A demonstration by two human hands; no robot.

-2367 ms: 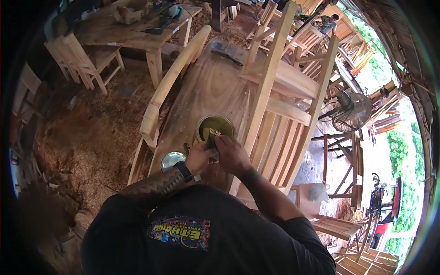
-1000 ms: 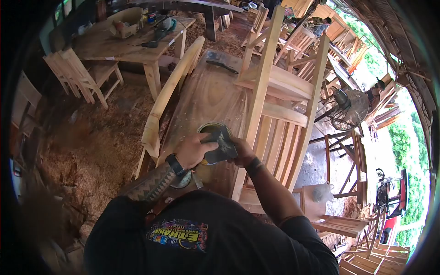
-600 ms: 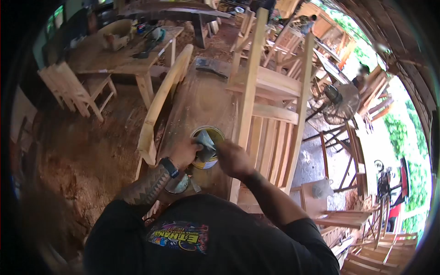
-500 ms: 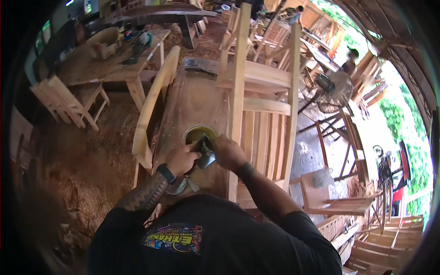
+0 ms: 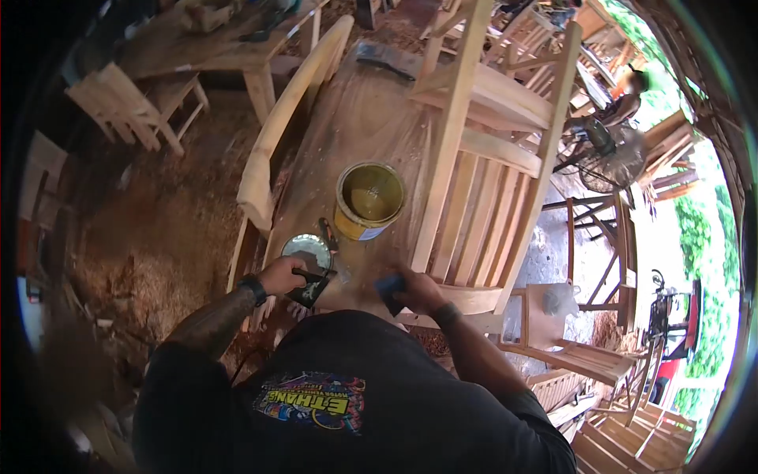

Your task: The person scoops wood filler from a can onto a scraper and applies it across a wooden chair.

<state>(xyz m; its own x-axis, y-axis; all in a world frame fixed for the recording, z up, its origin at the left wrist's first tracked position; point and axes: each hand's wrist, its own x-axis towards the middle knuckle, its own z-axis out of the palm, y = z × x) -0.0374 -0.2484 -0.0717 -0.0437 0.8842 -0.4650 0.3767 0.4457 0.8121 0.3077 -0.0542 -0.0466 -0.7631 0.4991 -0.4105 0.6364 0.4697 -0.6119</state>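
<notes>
1. Dark plate (image 5: pixel 317 287), flat and marked with pale smears, is low in the frame, a little left of centre, at the lower end of the wooden counter (image 5: pixel 363 114).
2. From where I stand, the left hand (image 5: pixel 278 276) has its fingers bent closed on the plate's left edge, with no gap showing between them and the plate.
3. Right of it, near the lower centre, the right hand (image 5: pixel 422 292) has its fingers closed on a blue-black piece (image 5: pixel 388 291). Blur hides its face, so I cannot tell whether it carries smears too. The two pieces are apart.
4. Above the hands, near the middle of the frame, a yellow can (image 5: pixel 369 197) stands open, yellowish brown inside; how much it holds I cannot tell. Below and left of it are a shiny disc (image 5: pixel 304 250) and an orange-and-black handle (image 5: pixel 328 235).
5. Right of centre is a slatted wooden chair (image 5: pixel 466 217).
6. As for progress, the can is already open and some pale stuff is already on the plate. I judge the work under way, not finished: both pieces are in hand, neither set down, and the can is uncovered. Which wood is treated, I cannot tell.
</notes>
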